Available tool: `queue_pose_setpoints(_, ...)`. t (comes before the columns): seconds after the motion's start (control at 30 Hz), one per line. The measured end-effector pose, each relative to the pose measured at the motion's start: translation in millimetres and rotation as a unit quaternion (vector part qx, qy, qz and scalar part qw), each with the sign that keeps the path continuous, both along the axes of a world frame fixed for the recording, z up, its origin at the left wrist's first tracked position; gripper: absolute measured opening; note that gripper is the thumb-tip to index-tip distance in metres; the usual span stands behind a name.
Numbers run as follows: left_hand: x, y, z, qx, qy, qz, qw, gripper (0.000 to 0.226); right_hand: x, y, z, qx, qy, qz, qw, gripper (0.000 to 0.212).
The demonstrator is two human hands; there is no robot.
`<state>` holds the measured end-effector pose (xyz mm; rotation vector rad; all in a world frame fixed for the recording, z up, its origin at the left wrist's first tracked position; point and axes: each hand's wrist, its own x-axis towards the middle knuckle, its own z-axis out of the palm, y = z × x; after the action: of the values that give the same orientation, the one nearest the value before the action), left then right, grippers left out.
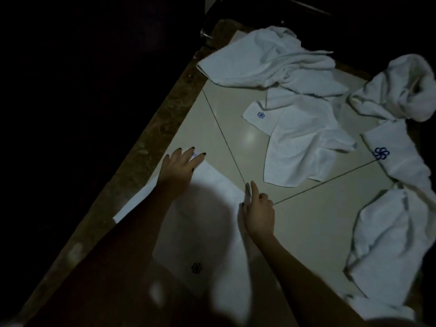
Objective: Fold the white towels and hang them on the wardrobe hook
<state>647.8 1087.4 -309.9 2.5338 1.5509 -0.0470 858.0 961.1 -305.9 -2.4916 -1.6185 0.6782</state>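
A white towel (212, 223) lies spread flat on the pale tiled floor (226, 128) in front of me, with a dark logo near its lower edge. My left hand (180, 165) rests flat with spread fingers on the towel's far left corner. My right hand (258, 208) sits at the towel's right edge with the index finger stretched out and the other fingers curled; whether it pinches the edge is hard to tell. Three more white towels lie crumpled: one at the back (266, 62), one in the middle (304, 142) and a long one on the right (396, 185).
A brown marble border (141, 147) runs diagonally along the floor's left side. Everything left of it is dark. A metal door stop or foot (205, 34) shows at the top. Dark grout lines cross the tiles.
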Motion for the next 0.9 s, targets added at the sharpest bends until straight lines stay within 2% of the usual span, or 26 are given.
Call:
queue_pose_setpoints(0.1,1,7,-41,-0.022,0.031,-0.022,0.999,0.053,-8,-17,-32,0.066,-0.009,0.006,0.998,0.055)
queue_pose_setpoints(0.17,-2,2,-60,-0.02,-0.01,-0.024,0.999,0.048,-8,-23,-48,0.098,-0.022,-0.003,0.995,0.046)
queue_pose_setpoints(0.23,-3,-5,-68,-0.008,-0.066,-0.001,0.998,0.045,-5,-19,-58,0.09,-0.036,-0.022,0.995,0.032)
queue_pose_setpoints(0.33,-3,-5,-65,-0.018,-0.07,0.029,0.997,0.048,-5,-16,-61,0.088,-0.051,-0.014,0.995,0.014)
queue_pose_setpoints(0.43,-7,6,-57,-0.048,-0.07,-0.046,0.995,0.065,-7,-15,-46,0.148,0.021,-0.005,0.989,0.015)
queue_pose_setpoints(0.5,-10,6,-43,-0.051,-0.099,-0.089,0.99,0.066,-6,-9,-25,0.192,0.089,-0.006,0.977,0.021)
queue_pose_setpoints(0.53,-9,0,-32,-0.065,-0.102,-0.08,0.989,0.058,-5,-5,-13,0.205,0.113,-0.008,0.972,0.021)
queue_pose_setpoints(0.6,-5,-8,-11,-0.058,-0.184,-0.028,0.981,0.033,0,4,19,0.218,0.14,-0.011,0.966,0.015)
queue_pose_setpoints(0.67,0,-9,29,-0.063,-0.3,0.047,0.951,0.026,7,12,59,0.238,0.16,-0.008,0.958,0.009)
queue_pose_setpoints(0.73,1,-9,81,-0.107,-0.365,0.116,0.918,0.017,15,21,108,0.253,0.177,-0.003,0.951,0.008)
queue_pose_setpoints(0.9,-10,3,245,-0.068,-0.425,0.157,0.889,0.008,31,45,254,0.258,0.196,0.032,0.945,0.029)
